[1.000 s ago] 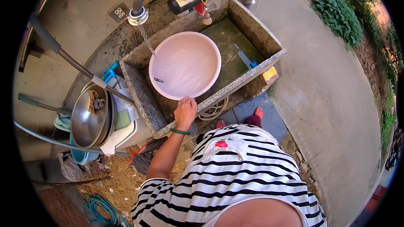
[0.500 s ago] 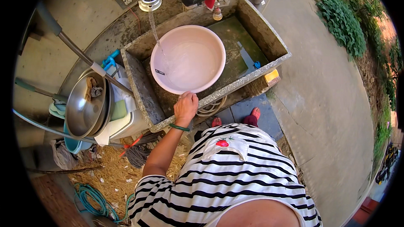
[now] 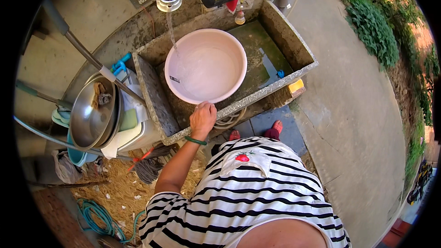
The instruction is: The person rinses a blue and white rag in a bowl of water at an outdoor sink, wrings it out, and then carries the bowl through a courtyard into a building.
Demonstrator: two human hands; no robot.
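Observation:
A pale pink basin [image 3: 209,71] sits in the left half of a stone sink [image 3: 257,93], with water in it. From the metal faucet [image 3: 170,1] above, a stream of water falls into its left side. My left hand [image 3: 203,118], with a green bangle at the wrist, is at the basin's near rim, above the sink's front edge. Its fingers are curled over that rim, and the fingertips are partly hidden. My right hand is out of view.
Metal bowls [image 3: 94,115] stand on edge left of the sink. A yellow sponge [image 3: 296,86] lies at its front right corner, and a blue scrap [image 3: 280,74] lies inside on the right. A green hose [image 3: 98,218] coils on straw at lower left.
My left hand stays at the basin's rim and the water keeps running. The view has shifted very slightly; nothing else has visibly moved.

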